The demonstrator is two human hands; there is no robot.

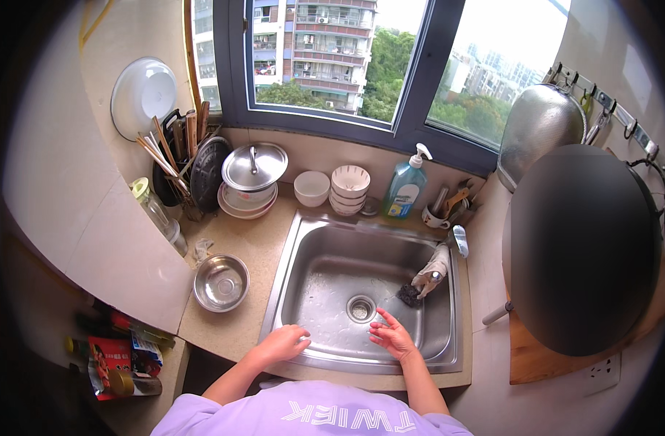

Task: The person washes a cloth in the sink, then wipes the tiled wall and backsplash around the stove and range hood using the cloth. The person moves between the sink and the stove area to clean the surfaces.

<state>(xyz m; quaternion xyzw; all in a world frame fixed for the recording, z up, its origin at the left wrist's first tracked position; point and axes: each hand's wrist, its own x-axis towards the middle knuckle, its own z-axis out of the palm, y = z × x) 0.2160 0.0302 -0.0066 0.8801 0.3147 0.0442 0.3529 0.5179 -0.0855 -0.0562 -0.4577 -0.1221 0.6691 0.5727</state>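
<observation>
My left hand point(284, 342) is over the front left rim of the stainless steel sink point(332, 267), fingers slightly bent, holding nothing that I can see. Palm partly up and fingers spread, my right hand point(391, 335) is over the front of the basin, empty, just right of the drain strainer point(360, 309). A dark scouring pad point(409, 295) lies at the basin's right side. Beside it, a pale cloth point(436, 267) hangs on the faucet point(460, 241). Left of the sink, a shallow stainless steel bowl point(221, 283) stands on the counter.
Behind the sink stand a white bowl point(311, 188), stacked bowls point(350, 188), a pump bottle point(405, 185) and a mug of utensils point(435, 218). A lidded pot point(254, 168) and a utensil rack stand back left. A metal basin point(542, 128) hangs at right.
</observation>
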